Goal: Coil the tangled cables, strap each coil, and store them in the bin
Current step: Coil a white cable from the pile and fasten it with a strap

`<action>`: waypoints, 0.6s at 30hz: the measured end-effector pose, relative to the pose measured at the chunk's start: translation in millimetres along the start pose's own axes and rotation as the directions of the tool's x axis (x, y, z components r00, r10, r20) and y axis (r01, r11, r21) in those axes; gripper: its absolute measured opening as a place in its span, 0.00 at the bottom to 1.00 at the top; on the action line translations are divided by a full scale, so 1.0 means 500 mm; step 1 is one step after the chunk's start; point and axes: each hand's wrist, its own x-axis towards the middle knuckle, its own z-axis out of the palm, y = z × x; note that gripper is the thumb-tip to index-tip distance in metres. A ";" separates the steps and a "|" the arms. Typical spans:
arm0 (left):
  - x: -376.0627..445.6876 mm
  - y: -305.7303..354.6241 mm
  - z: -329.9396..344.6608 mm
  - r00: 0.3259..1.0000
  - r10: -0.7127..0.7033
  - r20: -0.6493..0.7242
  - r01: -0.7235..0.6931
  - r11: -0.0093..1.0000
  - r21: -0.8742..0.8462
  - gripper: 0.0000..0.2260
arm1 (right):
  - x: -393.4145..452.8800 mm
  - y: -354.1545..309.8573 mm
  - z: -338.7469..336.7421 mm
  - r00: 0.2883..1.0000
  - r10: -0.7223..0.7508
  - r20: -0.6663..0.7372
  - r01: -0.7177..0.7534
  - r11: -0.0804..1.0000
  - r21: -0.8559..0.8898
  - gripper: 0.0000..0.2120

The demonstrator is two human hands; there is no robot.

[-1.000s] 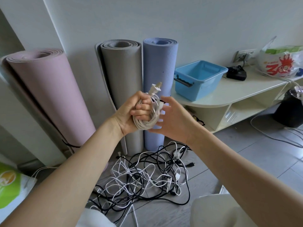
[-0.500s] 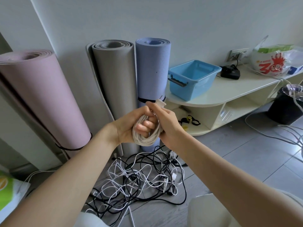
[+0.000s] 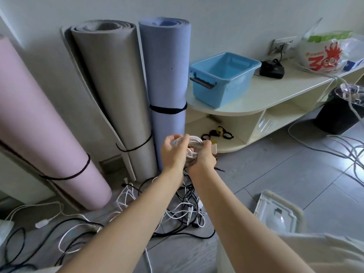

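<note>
A coil of white cable (image 3: 192, 144) is held between both hands in the middle of the view. My left hand (image 3: 172, 152) grips its left side with curled fingers. My right hand (image 3: 204, 157) holds its right side, and the white plug sticks out beside that thumb. Below my forearms a tangle of black and white cables (image 3: 183, 211) lies on the grey floor. The empty blue bin (image 3: 222, 77) stands on the cream shelf unit (image 3: 275, 93). Several black straps (image 3: 217, 133) lie on the lower shelf, just beyond the coil.
Three rolled mats, pink (image 3: 45, 134), grey (image 3: 116, 95) and blue (image 3: 167, 85), lean against the wall. A clear plastic lid (image 3: 275, 212) lies on the floor at right. A black waste bin (image 3: 342, 111), loose cables (image 3: 334, 146) and a plastic bag (image 3: 327, 54) are at far right.
Both hands have carried the coil down and forward toward the lower shelf. The view has tilted down, so more floor and the plastic lid now show.
</note>
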 end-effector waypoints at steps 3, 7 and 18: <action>0.029 -0.015 0.001 0.997 0.048 0.066 -0.052 0.997 0.058 0.07 | 0.053 0.009 0.002 0.998 0.043 0.038 -0.043 0.999 -0.012 0.09; 0.084 -0.041 0.006 0.985 0.036 0.170 -0.052 0.994 0.094 0.06 | 0.121 0.025 0.011 0.995 0.095 0.026 -0.095 0.995 0.023 0.09; 0.200 -0.160 0.062 0.904 -0.213 0.371 0.163 0.973 0.162 0.05 | 0.325 0.062 -0.024 0.972 0.211 0.107 -0.219 0.974 0.062 0.10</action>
